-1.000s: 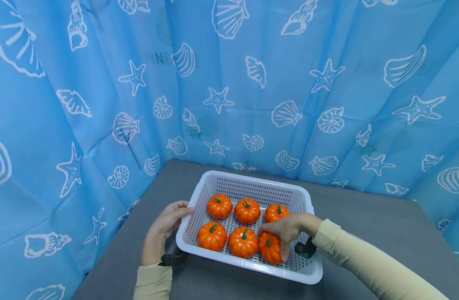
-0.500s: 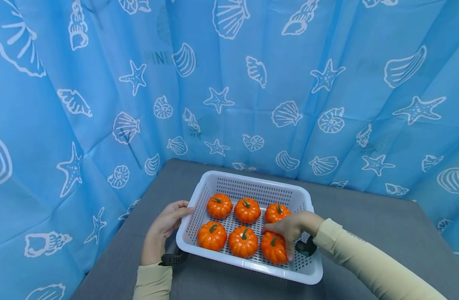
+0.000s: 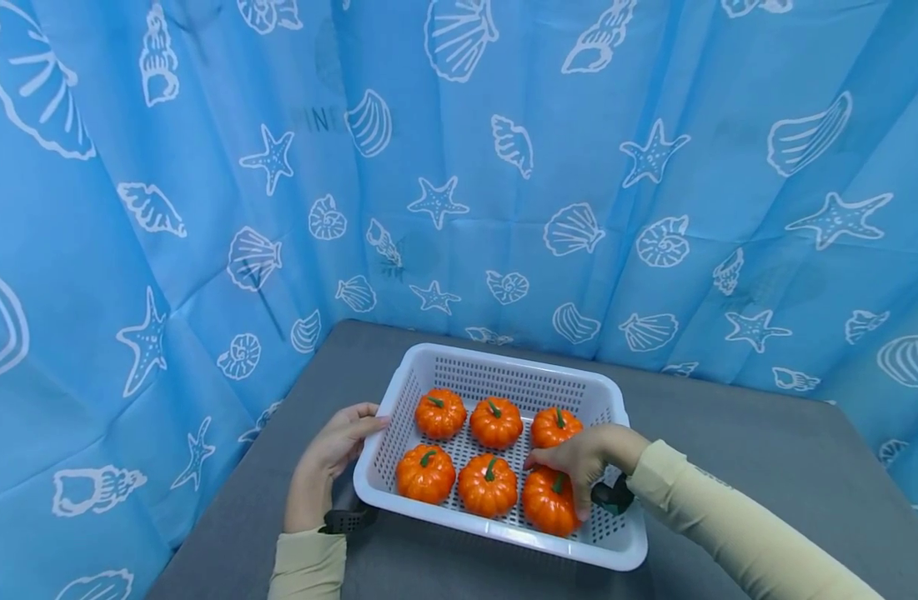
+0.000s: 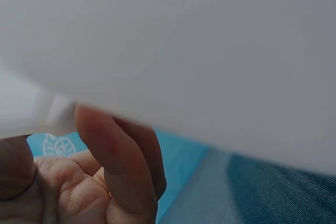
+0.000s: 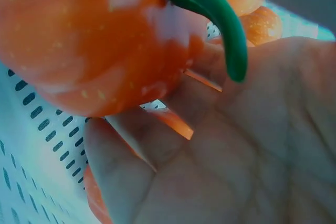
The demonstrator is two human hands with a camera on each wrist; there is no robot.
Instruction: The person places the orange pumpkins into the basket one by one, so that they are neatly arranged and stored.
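A white perforated plastic basket (image 3: 443, 516) holds several shiny orange toy pumpkins with green stems, set in two rows. My left hand (image 3: 337, 442) grips the basket's left end, thumb over the rim and fingers beneath; in the left wrist view the pale basket wall (image 4: 184, 51) covers most of the picture above the curled fingers (image 4: 118, 156). Inside the basket, my right hand (image 3: 589, 458) holds the front right pumpkin (image 3: 544, 504), thumb and fingers around its sides. Close up in the right wrist view, this pumpkin (image 5: 105, 40) lies against the fingers, its curved stem (image 5: 210, 14) over the palm.
Behind the held pumpkin sits the back right pumpkin (image 3: 554, 427), partly covered by my right hand. The front middle pumpkin (image 3: 487, 486) is close on its left. A dark grey table (image 3: 751, 442) carries the basket. Blue curtains (image 3: 443, 250) with white shell prints hang behind and at left.
The front right pumpkin has shifted slightly right and turned, its stem now pointing differently. My right hand moved a little right with it. My left hand stays on the basket's rim.
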